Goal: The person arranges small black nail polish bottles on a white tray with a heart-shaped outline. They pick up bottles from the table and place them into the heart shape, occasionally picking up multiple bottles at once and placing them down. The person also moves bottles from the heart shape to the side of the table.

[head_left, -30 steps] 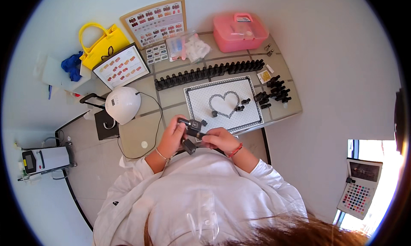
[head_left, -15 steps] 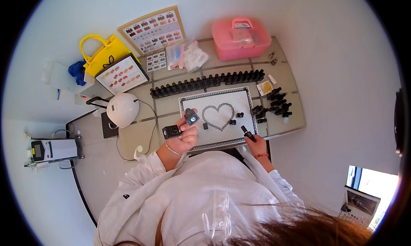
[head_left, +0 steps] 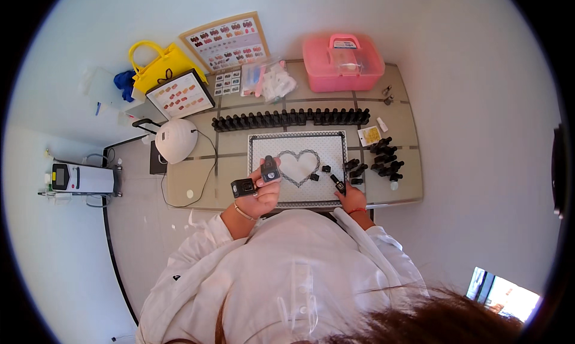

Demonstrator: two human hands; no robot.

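My left hand (head_left: 265, 201) is closed around two black nail polish bottles over the left front of a white mat (head_left: 263, 141) with a dark lace border and a heart outline. One bottle (head_left: 242, 188) points sideways, and the other bottle (head_left: 270, 171) sticks up from the fingers. My right hand (head_left: 354, 201) grips a third nail polish bottle (head_left: 339, 185), tilted with its cap up, by the mat's right front corner. Two short black pieces, a left one (head_left: 314, 177) and a right one (head_left: 326, 168), lie by the heart's right side.
A long row of black bottles (head_left: 287, 119) runs behind the mat. More bottles (head_left: 386, 159) cluster at its right. A white nail lamp (head_left: 175, 141) with a cord stands left. A pink case (head_left: 342, 63), colour charts (head_left: 179, 95) and a yellow bag (head_left: 162, 68) line the back.
My right hand has moved left and forward with its bottle, closer to the mat. The left hand still holds both bottles, now in front of where a dark piece lay. The view has shifted slightly.
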